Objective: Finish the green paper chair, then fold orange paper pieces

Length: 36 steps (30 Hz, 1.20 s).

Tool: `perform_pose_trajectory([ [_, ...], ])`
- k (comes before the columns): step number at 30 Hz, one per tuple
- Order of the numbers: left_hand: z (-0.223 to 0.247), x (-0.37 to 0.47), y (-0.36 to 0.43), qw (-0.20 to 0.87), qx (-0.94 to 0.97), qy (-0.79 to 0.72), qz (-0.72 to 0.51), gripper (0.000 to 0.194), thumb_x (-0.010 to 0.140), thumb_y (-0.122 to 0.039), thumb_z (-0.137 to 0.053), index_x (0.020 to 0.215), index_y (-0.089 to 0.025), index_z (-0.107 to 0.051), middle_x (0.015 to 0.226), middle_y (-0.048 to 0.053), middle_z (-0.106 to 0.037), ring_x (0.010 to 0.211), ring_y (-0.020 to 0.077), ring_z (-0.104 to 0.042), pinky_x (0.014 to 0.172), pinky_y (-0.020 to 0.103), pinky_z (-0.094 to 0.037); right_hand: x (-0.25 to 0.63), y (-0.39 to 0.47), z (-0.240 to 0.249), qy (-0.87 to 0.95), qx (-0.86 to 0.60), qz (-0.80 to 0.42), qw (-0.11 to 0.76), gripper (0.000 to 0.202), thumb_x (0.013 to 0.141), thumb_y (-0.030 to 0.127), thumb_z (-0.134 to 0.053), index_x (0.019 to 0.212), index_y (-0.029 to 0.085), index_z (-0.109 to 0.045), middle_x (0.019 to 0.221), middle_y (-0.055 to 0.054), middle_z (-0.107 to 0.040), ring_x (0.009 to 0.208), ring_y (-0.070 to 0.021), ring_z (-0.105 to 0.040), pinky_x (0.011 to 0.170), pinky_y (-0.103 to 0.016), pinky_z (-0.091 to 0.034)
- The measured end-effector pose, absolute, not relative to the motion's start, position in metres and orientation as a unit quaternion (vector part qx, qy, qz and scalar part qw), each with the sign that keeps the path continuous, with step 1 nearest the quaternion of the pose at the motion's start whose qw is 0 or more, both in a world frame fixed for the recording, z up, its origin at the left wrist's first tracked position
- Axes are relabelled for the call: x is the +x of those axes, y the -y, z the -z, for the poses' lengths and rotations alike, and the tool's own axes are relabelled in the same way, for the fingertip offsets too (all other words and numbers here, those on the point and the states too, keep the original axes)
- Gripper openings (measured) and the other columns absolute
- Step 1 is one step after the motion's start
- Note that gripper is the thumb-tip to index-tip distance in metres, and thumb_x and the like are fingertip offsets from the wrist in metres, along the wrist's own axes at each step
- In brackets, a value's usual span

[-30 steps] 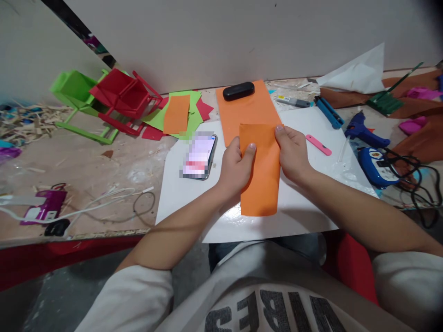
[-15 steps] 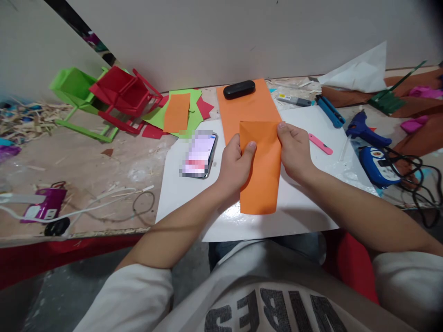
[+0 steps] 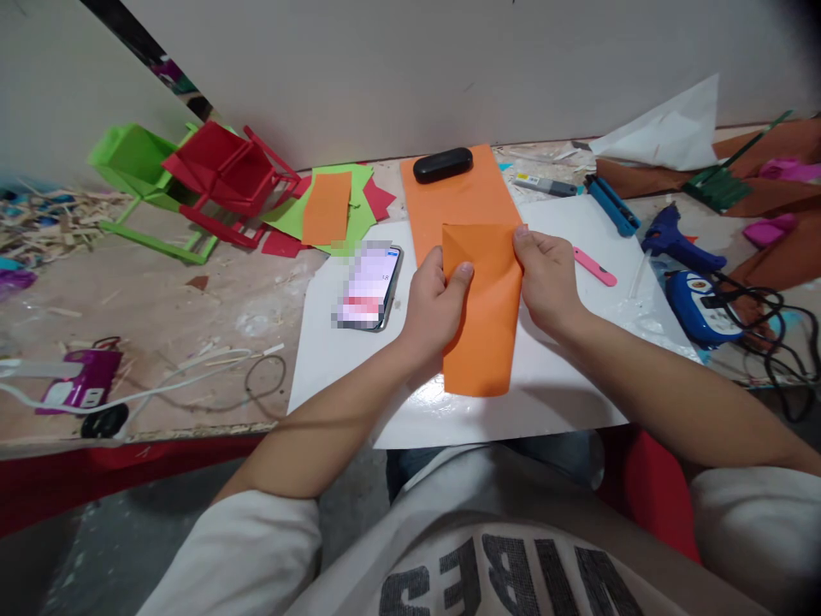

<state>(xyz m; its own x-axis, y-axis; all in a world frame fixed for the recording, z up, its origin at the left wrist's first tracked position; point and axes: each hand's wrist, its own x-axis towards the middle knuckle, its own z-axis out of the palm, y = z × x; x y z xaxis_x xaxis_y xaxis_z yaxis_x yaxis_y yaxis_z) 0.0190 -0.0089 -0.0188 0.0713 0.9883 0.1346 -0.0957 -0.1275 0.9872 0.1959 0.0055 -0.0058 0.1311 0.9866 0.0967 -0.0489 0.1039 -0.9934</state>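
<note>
An orange paper piece (image 3: pixel 484 342) is held up between both hands, above a white board (image 3: pixel 346 376). My left hand (image 3: pixel 440 299) grips its left edge, with the thumb lying on the front face and the other fingers behind. At the upper right corner, my right hand (image 3: pixel 548 278) pinches the paper with the thumb near the top edge. Behind the held piece lies a larger orange sheet (image 3: pixel 436 205) with a black case (image 3: pixel 442 165) on it. A phone (image 3: pixel 375 287) rests on the board left of my left hand.
Red (image 3: pixel 227 175) and green (image 3: pixel 144 167) small chairs stand at the back left, beside paper scraps (image 3: pixel 327 210). Rightward are a pink cutter (image 3: pixel 595 267), a grey cutter (image 3: pixel 545 185), a blue stapler-like tool (image 3: pixel 612 205), a blue glue gun (image 3: pixel 680 244) and a corded blue device (image 3: pixel 699 312).
The lower end of the held orange paper has shifted very slightly left. Both hands keep their grips, almost unmoved.
</note>
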Motion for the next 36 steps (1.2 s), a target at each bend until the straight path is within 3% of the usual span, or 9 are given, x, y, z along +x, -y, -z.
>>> perform_pose_trajectory([
  [4,0.013,0.020,0.011,0.512,0.519,-0.418,-0.542,0.055,0.104,-0.078,-0.085,0.119,-0.028,-0.069,0.113,0.010,-0.082,0.111,0.0311,-0.081,0.097,0.045,-0.068,0.197,-0.005,0.005,0.488,-0.509,-0.437,0.558,0.080,0.097,0.100,-0.076,0.072,0.027,-0.057,0.071,-0.002,-0.061,0.076,-0.0205,-0.065,0.063,-0.034,-0.057],
  [9,0.011,0.020,0.008,0.488,0.521,-0.430,-0.553,0.053,0.104,-0.076,-0.085,0.114,-0.027,-0.066,0.113,0.009,-0.082,0.109,0.0286,-0.080,0.099,0.044,-0.066,0.195,-0.007,0.003,0.502,-0.488,-0.460,0.545,0.079,0.093,0.100,-0.080,0.072,0.026,-0.062,0.074,-0.001,-0.063,0.074,-0.0186,-0.060,0.065,-0.034,-0.055],
  [17,0.010,0.013,0.002,0.447,0.529,-0.446,-0.567,0.049,0.106,-0.072,-0.085,0.111,-0.027,-0.065,0.115,0.008,-0.083,0.105,0.0258,-0.079,0.096,0.041,-0.065,0.196,-0.006,0.002,0.548,-0.482,-0.441,0.523,0.090,0.088,0.107,-0.077,0.063,0.025,-0.050,0.065,0.002,-0.046,0.065,-0.0138,-0.041,0.058,-0.033,-0.037],
  [26,0.007,0.017,0.008,0.538,0.509,-0.405,-0.536,0.053,0.104,-0.075,-0.086,0.116,-0.030,-0.062,0.117,0.007,-0.084,0.108,0.0272,-0.084,0.096,0.043,-0.070,0.199,-0.011,0.006,0.499,-0.498,-0.422,0.570,0.075,0.097,0.095,-0.081,0.076,0.026,-0.059,0.076,0.000,-0.058,0.077,-0.0187,-0.057,0.066,-0.033,-0.052],
  [31,0.006,0.017,0.008,0.511,0.525,-0.422,-0.533,0.051,0.105,-0.074,-0.085,0.112,-0.029,-0.062,0.116,0.008,-0.083,0.109,0.0272,-0.081,0.095,0.042,-0.068,0.198,-0.012,0.005,0.490,-0.494,-0.428,0.577,0.072,0.097,0.095,-0.081,0.079,0.027,-0.065,0.081,-0.002,-0.067,0.085,-0.0214,-0.066,0.073,-0.036,-0.060],
  [36,0.007,0.016,0.007,0.493,0.535,-0.430,-0.535,0.049,0.106,-0.073,-0.083,0.112,-0.029,-0.063,0.111,0.006,-0.081,0.108,0.0268,-0.080,0.097,0.041,-0.066,0.198,-0.011,0.006,0.490,-0.492,-0.435,0.573,0.074,0.098,0.094,-0.082,0.077,0.026,-0.061,0.081,-0.001,-0.065,0.086,-0.0213,-0.067,0.076,-0.036,-0.061],
])
